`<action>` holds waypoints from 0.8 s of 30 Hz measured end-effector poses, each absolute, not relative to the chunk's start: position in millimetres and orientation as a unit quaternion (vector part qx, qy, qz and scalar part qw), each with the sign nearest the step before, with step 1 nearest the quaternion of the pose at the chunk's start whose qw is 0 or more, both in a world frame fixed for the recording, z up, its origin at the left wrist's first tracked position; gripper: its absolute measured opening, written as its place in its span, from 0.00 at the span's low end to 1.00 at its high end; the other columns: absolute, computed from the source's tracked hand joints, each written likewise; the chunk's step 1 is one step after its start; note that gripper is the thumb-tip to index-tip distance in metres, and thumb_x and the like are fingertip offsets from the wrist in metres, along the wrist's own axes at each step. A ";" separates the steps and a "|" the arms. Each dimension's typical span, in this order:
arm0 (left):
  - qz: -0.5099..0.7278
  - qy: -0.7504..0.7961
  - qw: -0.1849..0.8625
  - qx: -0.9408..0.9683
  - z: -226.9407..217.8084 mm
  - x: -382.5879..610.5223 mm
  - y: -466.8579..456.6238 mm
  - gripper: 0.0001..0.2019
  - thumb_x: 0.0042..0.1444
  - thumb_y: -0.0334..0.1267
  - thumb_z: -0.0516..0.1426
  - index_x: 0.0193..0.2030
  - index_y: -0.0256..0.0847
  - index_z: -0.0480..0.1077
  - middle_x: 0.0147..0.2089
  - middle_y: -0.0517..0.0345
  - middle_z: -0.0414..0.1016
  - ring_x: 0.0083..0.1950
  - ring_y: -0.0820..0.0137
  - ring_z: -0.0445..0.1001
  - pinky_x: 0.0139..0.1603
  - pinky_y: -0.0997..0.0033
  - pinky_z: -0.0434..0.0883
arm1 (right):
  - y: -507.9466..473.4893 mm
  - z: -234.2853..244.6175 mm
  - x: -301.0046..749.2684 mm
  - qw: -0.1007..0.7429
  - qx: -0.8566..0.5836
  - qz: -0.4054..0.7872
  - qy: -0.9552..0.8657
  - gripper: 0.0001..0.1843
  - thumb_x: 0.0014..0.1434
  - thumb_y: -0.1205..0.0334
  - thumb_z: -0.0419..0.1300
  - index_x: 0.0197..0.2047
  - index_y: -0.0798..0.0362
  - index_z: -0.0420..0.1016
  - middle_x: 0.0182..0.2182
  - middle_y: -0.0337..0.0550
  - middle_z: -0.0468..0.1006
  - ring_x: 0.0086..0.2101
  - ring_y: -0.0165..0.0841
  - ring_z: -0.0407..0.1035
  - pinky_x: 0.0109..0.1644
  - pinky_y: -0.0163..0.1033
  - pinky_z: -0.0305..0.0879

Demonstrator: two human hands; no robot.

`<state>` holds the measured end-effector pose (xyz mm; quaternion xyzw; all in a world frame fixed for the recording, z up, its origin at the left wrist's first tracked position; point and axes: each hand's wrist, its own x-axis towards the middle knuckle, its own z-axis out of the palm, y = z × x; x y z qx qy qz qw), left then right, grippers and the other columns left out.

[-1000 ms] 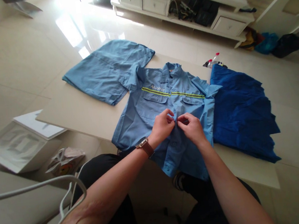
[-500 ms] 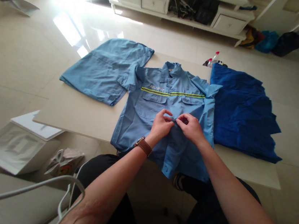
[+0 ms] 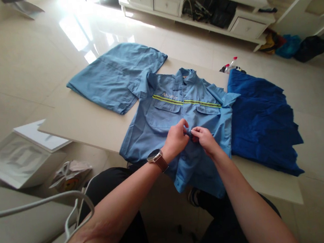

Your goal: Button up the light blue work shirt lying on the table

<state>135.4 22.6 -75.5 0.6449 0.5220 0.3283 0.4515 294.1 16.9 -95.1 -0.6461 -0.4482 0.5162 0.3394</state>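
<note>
A light blue work jacket (image 3: 164, 115) with a yellow-striped band lies front up, its collar away from me and its lower hem hanging over the near table edge. At the middle of its front, my left hand (image 3: 176, 138) is closed on the front placket, fingers curled. Close beside it, my right hand (image 3: 203, 137) pinches the placket's cloth between thumb and fingers. Any button between the fingertips is too small to make out. A watch (image 3: 156, 157) with a brown strap is on my left wrist.
More light blue clothing (image 3: 115, 74) lies folded at the table's left. Dark blue cloth (image 3: 262, 121) lies at the right. Both rest on the pale table (image 3: 92, 132). A white box (image 3: 21, 154) and a bag (image 3: 69, 175) stand left; a white cabinet (image 3: 165, 3) stands beyond.
My left hand has rolled over, turning the watch face upward, and its fingers have curled in closer. The right hand has shifted slightly, and the placket is lifted between them.
</note>
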 end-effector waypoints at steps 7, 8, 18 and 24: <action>0.265 0.488 0.472 0.685 -81.4 127.3 16.1 0.13 0.45 0.22 0.58 0.37 0.39 0.72 0.32 0.60 0.77 0.35 0.71 0.75 0.35 0.76 0.66 | 6.4 -91.9 291.8 0.343 -0.683 0.258 -0.590 0.17 0.52 0.46 0.63 0.36 0.50 0.69 0.33 0.42 0.74 0.34 0.36 0.67 0.41 0.42 0.65; 0.254 0.485 0.472 0.691 -81.0 126.3 16.0 0.12 0.45 0.22 0.58 0.35 0.39 0.72 0.31 0.60 0.77 0.35 0.70 0.75 0.35 0.76 0.66 | 5.7 -93.1 291.5 0.333 -0.682 0.240 -0.605 0.17 0.52 0.47 0.63 0.37 0.50 0.68 0.34 0.42 0.74 0.34 0.36 0.67 0.41 0.42 0.64; 0.082 0.450 0.509 0.729 -72.9 119.0 19.2 0.07 0.43 0.25 0.63 0.30 0.38 0.76 0.28 0.60 0.78 0.32 0.70 0.74 0.32 0.75 0.64 | 11.2 -108.9 290.1 0.184 -0.733 0.192 -0.626 0.25 0.45 0.57 0.66 0.47 0.48 0.67 0.41 0.42 0.75 0.36 0.37 0.70 0.41 0.41 0.65; 0.002 0.408 0.489 0.771 -69.4 119.0 20.7 0.08 0.41 0.26 0.65 0.28 0.41 0.76 0.26 0.60 0.75 0.30 0.69 0.72 0.33 0.72 0.66 | 8.9 -104.3 290.9 0.192 -0.733 0.194 -0.623 0.24 0.47 0.59 0.62 0.48 0.48 0.65 0.38 0.41 0.76 0.31 0.36 0.71 0.39 0.41 0.64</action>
